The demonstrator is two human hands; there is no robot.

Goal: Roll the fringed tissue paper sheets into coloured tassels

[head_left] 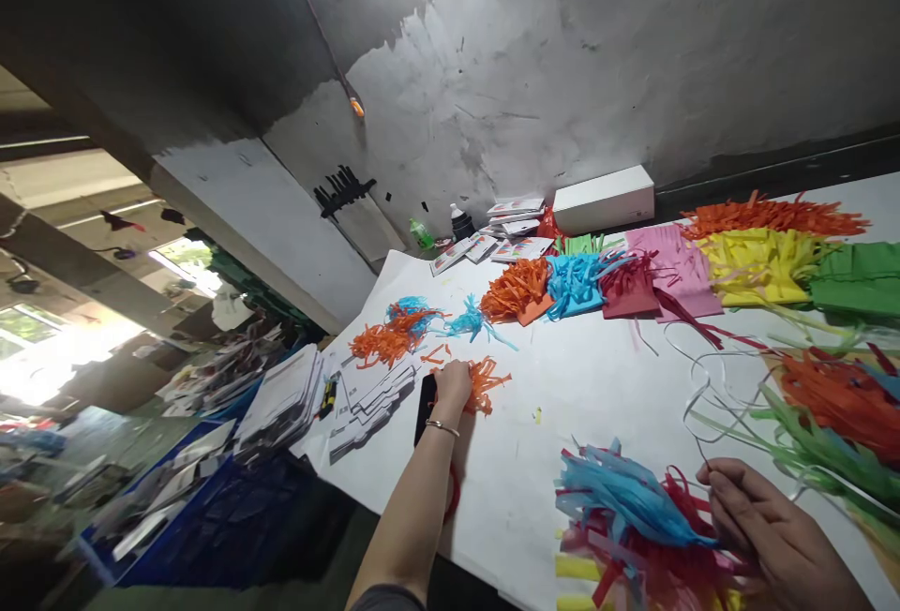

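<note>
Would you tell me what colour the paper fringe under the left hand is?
Orange; the fringe shows best in the head view, beside the left hand.

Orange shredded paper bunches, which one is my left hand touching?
The small orange bunch right of the left hand, beside the black phone. The other orange bunches lie farther up the table, untouched.

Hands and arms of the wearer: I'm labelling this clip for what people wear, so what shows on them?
The left hand has a thin metallic bangle at the wrist, and the forearm is bare up to a dark grey sleeve edge at the frame bottom. The right hand is bare, no ring or glove visible; its wrist runs out of frame, so any sleeve there is unseen.
</note>
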